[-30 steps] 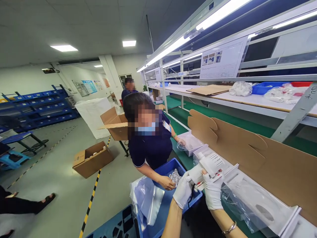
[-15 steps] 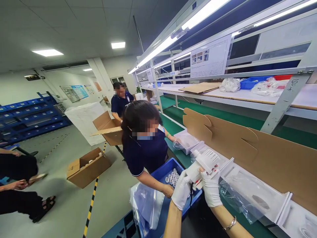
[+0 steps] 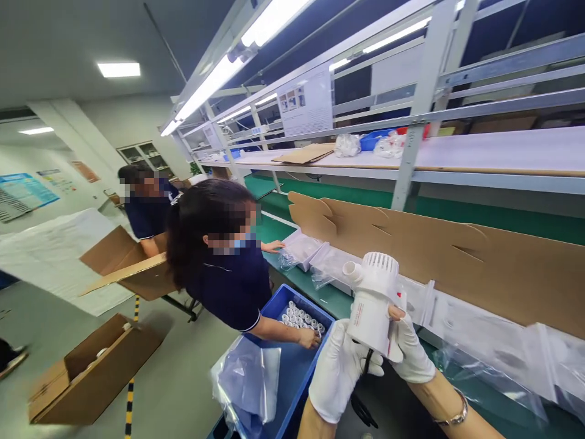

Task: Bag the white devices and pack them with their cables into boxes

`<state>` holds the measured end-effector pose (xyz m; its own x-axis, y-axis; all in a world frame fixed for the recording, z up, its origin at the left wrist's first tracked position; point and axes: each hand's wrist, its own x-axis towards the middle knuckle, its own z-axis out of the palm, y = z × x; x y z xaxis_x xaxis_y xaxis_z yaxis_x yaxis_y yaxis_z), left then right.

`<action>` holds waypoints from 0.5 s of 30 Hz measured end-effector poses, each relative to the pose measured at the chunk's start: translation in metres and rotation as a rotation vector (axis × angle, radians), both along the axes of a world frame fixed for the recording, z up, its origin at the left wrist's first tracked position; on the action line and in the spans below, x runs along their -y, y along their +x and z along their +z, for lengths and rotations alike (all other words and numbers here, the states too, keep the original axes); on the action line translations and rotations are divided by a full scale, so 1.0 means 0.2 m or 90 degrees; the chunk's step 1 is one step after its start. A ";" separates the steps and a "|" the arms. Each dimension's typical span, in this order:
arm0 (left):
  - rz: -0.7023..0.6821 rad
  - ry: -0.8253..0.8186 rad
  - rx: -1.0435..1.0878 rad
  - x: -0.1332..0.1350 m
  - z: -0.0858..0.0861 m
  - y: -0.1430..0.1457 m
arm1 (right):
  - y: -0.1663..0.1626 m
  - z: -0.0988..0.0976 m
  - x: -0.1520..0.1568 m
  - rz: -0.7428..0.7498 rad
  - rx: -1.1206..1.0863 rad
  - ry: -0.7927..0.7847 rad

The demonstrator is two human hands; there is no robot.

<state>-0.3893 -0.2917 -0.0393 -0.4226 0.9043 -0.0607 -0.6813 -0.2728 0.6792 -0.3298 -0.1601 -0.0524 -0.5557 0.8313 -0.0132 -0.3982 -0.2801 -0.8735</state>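
Held a white unit [image 3: 372,302] nearly upright between the left hand [image 3: 336,371] and right hand [image 3: 411,352], both gloved.
Closed the left around the barrel's [image 3: 364,322] lower end, clamped the right against its side, near the blue bin [image 3: 295,372], in front of the green bench [image 3: 336,305]. Looked rigid, smooth, perhaps slippery and moderately weighty; seemed best gripped by the barrel, not by the spout [image 3: 353,272] or black cord [image 3: 367,362]. Compared with a second earlier, had turned from a strong slant, bringing the slotted top [image 3: 381,262] uppermost.

two gloved hands [image 3: 333,372] [image 3: 410,349], one held device [image 3: 371,308]
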 end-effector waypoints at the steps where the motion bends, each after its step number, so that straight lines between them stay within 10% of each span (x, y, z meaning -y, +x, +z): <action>1: -0.018 -0.003 0.010 -0.02 -0.01 0.03 | 0.04 0.00 -0.02 0.011 -0.002 -0.027; 9: -0.181 -0.044 0.038 -0.17 -0.04 0.21 | 0.36 -0.05 -0.10 0.002 -0.032 -0.112; 15: -0.123 -0.119 0.163 -0.30 -0.01 0.44 | 0.54 -0.11 -0.20 -0.108 -0.088 -0.120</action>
<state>-0.3012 -0.2322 -0.0412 -0.1952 0.9291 -0.3142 -0.8626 -0.0102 0.5058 -0.2217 -0.1194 -0.0744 -0.4162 0.9026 -0.1102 -0.5647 -0.3515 -0.7467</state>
